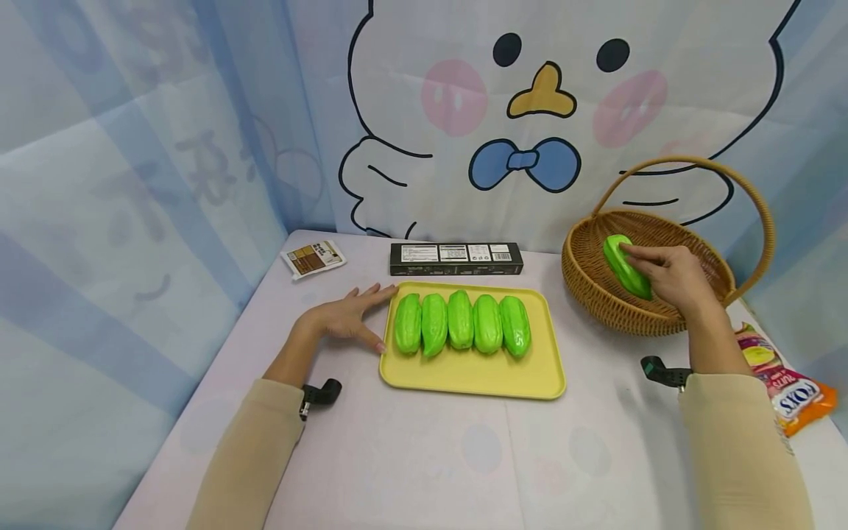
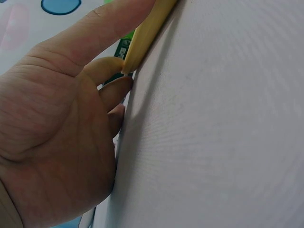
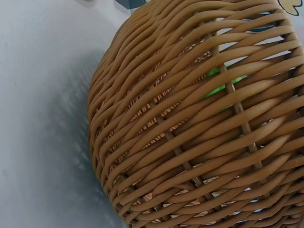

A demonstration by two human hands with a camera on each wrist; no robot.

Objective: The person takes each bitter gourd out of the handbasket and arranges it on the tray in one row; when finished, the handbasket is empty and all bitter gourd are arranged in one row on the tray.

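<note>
My right hand pinches a bright green, ridged gourd between thumb and fingers, within the opening of a brown wicker basket. In the right wrist view the basket's woven side hides the hand, and bits of green show through the gaps. Several similar green gourds lie side by side on a yellow tray. At the tray's left edge, my left hand has its fingers spread, with fingertips and thumb at the rim. The left wrist view shows that thumb against the tray's side.
A flat black box with white labels lies behind the tray. To its left is a small brown and white packet. A red and orange snack bag lies by the right forearm. The basket's handle arches high over it.
</note>
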